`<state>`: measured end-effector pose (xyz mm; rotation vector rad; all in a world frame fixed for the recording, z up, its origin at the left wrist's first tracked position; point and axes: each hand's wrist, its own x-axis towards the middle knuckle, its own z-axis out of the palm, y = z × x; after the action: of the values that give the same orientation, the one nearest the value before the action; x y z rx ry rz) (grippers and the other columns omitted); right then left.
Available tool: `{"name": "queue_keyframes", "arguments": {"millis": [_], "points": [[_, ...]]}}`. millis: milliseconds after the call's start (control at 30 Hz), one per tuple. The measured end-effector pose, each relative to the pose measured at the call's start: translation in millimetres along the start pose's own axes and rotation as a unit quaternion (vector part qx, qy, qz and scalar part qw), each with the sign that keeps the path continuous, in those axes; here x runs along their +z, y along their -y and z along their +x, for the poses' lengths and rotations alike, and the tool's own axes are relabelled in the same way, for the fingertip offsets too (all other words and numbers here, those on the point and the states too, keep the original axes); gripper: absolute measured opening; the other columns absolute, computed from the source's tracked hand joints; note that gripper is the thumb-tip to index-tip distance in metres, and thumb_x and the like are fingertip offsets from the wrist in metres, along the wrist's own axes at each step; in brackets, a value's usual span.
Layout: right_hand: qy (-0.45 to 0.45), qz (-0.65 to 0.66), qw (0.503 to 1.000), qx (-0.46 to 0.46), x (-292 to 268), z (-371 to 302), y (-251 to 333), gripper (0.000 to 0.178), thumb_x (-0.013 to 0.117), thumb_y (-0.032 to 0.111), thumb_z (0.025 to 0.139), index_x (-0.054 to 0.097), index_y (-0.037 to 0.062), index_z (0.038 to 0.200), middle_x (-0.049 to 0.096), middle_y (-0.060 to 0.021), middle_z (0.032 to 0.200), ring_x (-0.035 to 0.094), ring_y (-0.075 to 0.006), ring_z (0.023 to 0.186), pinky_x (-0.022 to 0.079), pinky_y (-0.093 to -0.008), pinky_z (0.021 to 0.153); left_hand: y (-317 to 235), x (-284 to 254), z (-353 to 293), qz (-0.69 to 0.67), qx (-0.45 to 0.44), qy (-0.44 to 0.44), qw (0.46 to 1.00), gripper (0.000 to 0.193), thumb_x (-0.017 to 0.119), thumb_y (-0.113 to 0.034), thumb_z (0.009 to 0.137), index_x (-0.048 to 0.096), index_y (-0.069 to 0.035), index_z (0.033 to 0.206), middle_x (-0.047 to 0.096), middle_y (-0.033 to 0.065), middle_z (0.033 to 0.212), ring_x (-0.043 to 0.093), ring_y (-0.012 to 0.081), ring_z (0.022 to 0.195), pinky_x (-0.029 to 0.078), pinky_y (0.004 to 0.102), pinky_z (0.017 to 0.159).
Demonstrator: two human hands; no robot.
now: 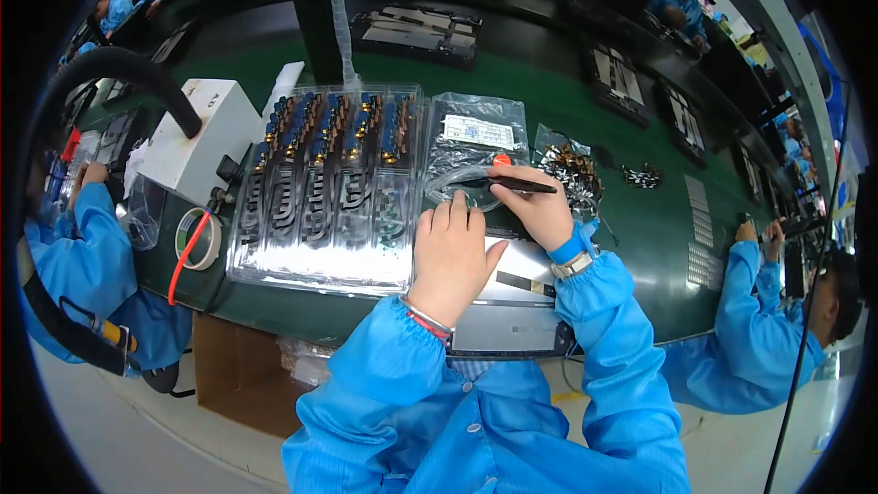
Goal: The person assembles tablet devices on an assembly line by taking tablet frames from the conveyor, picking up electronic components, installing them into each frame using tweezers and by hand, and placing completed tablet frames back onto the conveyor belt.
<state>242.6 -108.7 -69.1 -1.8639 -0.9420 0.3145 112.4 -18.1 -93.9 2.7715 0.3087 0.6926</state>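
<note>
My right hand [538, 210] pinches slim black tweezers [523, 184], their narrow end pointing left toward my left fingers. A blue band and a watch circle that wrist. My left hand [455, 252] lies palm down with fingers stretched out, its tips by the lower edge of a clear plastic bag [439, 160] with a white label. Beneath and beside both hands is a flat device with silver panels [506, 327]; my left hand covers part of it. Whatever lies at the tweezers' tip is too small to make out.
Left of my hands stands a clear plastic tray [320, 276] with rows of black flex cables. A tape roll [198, 238] and a white box [215, 133] stand farther left. Small metallic parts [569, 165] lie heaped at right. Co-workers in blue sit on both sides.
</note>
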Motion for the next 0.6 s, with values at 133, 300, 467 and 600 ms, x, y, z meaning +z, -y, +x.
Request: {"name": "queue_keyframes", "arguments": {"millis": [133, 300, 467, 600], "points": [[-0.006, 0.048, 0.999, 0.001, 3, -2, -8, 0.023, 0.065, 0.0, 0.075, 0.065, 0.0037, 0.097, 0.067, -0.0098, 0.09, 0.064, -0.0128, 0.077, 0.051, -0.0235, 0.07, 0, -3, 1, -0.008, -0.006, 0.016, 1.0, 0.047, 0.062, -0.038, 0.074, 0.056, -0.001, 0.102, 0.05, 0.0192, 0.117, 0.047, 0.0273, 0.102, 0.034, 0.038, 0.088], [0.013, -0.014, 1.0, 0.019, -2, -1, -1, 0.023, 0.064, 0.0, 0.076, 0.065, 0.0031, 0.098, 0.066, -0.0089, 0.091, 0.063, -0.0127, 0.081, 0.05, -0.0237, 0.072, 0, -5, 1, -0.026, -0.004, 0.023, 0.999, 0.049, 0.063, -0.036, 0.073, 0.055, 0.0, 0.105, 0.05, 0.0194, 0.117, 0.046, 0.0276, 0.104, 0.034, 0.0383, 0.09], [0.029, -0.025, 0.999, 0.032, -1, -2, 3, 0.022, 0.063, 0.0, 0.076, 0.065, 0.0025, 0.099, 0.066, -0.0092, 0.093, 0.063, -0.0131, 0.083, 0.049, -0.0244, 0.074, -1, -10, 0, -0.032, 0.004, 0.022, 0.999, 0.049, 0.064, -0.034, 0.072, 0.055, 0.001, 0.106, 0.05, 0.0201, 0.117, 0.046, 0.0281, 0.104, 0.034, 0.0383, 0.089], [0.007, -0.005, 1.0, 0.024, 0, -2, 0, 0.021, 0.064, 0.001, 0.076, 0.066, 0.0029, 0.096, 0.067, -0.0085, 0.089, 0.063, -0.0127, 0.079, 0.05, -0.0237, 0.071, -1, -13, 3, -0.035, 0.01, 0.025, 0.999, 0.046, 0.06, -0.031, 0.077, 0.054, 0.002, 0.108, 0.051, 0.0208, 0.114, 0.048, 0.0293, 0.103, 0.037, 0.0383, 0.086]]}}
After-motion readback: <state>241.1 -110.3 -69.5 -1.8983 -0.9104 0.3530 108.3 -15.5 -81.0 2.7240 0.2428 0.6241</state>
